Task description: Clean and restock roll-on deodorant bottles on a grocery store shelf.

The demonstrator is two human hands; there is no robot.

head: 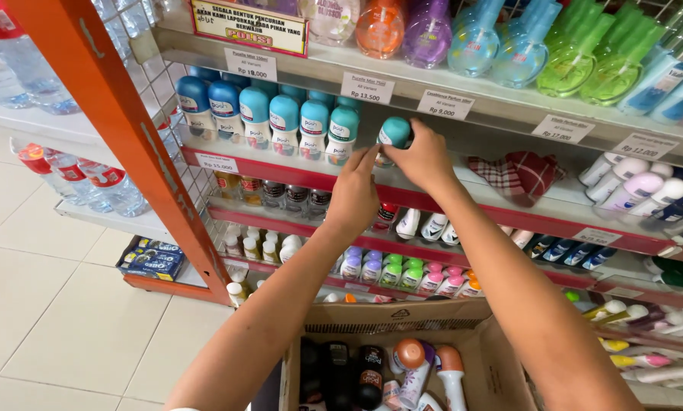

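My right hand point(425, 158) grips a small white bottle with a teal cap point(394, 132) at the front of a white shelf point(463, 164). It stands at the right end of a row of matching teal and blue capped bottles point(284, 118). My left hand point(354, 194) is raised just left of and below that bottle, fingers curled near the shelf's red edge; whether it touches the bottle I cannot tell. Below my arms sits an open cardboard box point(493, 365) holding several roll-on bottles point(413, 365).
A red checked cloth point(520, 175) lies on the same shelf to the right. The upper shelf carries coloured spray bottles point(524, 46), the lower shelves small roll-ons point(402, 270). An orange upright point(120, 122) and water bottles point(90, 183) stand left, above pale floor tiles point(60, 320).
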